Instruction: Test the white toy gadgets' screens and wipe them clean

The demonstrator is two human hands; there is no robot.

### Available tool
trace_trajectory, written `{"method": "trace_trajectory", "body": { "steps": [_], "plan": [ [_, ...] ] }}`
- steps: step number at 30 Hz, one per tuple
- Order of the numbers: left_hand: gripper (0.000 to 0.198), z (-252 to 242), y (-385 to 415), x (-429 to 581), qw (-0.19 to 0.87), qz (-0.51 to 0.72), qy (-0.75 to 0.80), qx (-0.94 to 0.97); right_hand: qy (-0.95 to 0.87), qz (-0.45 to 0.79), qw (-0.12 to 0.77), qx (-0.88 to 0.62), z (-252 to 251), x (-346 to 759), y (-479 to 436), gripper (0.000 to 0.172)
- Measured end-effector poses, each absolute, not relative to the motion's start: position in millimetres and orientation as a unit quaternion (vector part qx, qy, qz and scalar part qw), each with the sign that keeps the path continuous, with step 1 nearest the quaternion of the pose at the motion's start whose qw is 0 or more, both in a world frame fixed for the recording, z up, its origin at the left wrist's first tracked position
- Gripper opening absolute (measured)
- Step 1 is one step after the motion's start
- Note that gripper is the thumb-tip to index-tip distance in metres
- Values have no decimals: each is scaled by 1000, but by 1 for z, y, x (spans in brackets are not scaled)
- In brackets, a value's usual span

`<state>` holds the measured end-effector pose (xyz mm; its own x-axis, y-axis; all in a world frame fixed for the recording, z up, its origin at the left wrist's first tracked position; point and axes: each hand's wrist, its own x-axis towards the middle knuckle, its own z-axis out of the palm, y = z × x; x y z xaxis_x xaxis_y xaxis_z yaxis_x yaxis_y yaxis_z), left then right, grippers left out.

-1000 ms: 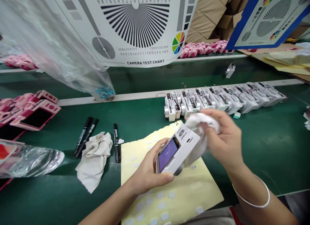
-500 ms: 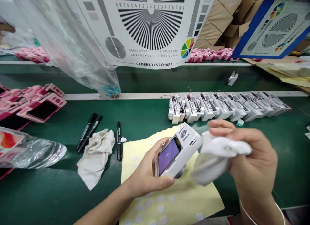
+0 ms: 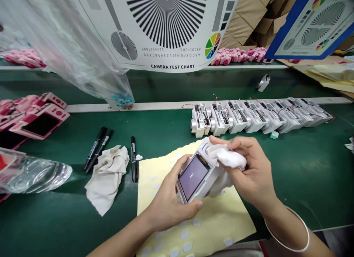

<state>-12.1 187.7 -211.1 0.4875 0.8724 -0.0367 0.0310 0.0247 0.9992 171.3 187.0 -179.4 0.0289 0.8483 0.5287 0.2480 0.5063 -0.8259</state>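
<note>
My left hand (image 3: 173,196) is closed around a small white camera (image 3: 201,185), thumb along its lower edge. The camera is tilted, its lit purple screen (image 3: 194,176) facing up toward me. Pinched in my right hand (image 3: 250,168) is a white cloth (image 3: 228,157), pressed against the camera's button end and covering most of the buttons. Part of the cloth hangs beside the camera's far side. Beneath both hands lies a yellow sheet (image 3: 218,223) dotted with pale round stickers.
Partly assembled white cameras (image 3: 253,117) line the back right. At left are a crumpled cloth (image 3: 107,179), black markers (image 3: 95,150), a clear bottle (image 3: 41,174) and pink cameras (image 3: 41,120). A camera test chart (image 3: 171,47) hangs ahead, beside a plastic bag (image 3: 91,65).
My right hand has moved left and brought the cloth onto the camera's button end. The camera, still in my left hand, has turned slightly, showing more of its screen.
</note>
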Motion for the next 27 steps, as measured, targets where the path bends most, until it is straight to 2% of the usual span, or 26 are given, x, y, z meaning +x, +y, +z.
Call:
{"method": "trace_trajectory", "body": {
  "steps": [8, 13, 16, 18, 21, 25, 27],
  "plan": [
    [81, -208, 188, -13, 649, 317, 356, 593, -629, 263, 581, -443, -175, 167, 182, 30],
    [77, -190, 189, -17, 767, 262, 237, 536, -512, 201, 680, -485, -162, 182, 176, 26],
    [70, -181, 188, -20, 815, 250, 170, 494, -459, 105, 719, -511, -154, 201, 180, 27],
    [68, -179, 188, -23, 822, 254, 156, 485, -449, 50, 727, -518, -153, 213, 184, 31],
    [68, -180, 187, -26, 810, 259, 163, 500, -452, 43, 749, -483, -153, 218, 188, 35],
    [71, -180, 186, -30, 806, 259, 181, 501, -472, 36, 777, -415, -153, 206, 181, 30],
    [72, -181, 187, -31, 808, 253, 184, 499, -538, 30, 727, -426, -154, 199, 172, 23]
  ]
}}
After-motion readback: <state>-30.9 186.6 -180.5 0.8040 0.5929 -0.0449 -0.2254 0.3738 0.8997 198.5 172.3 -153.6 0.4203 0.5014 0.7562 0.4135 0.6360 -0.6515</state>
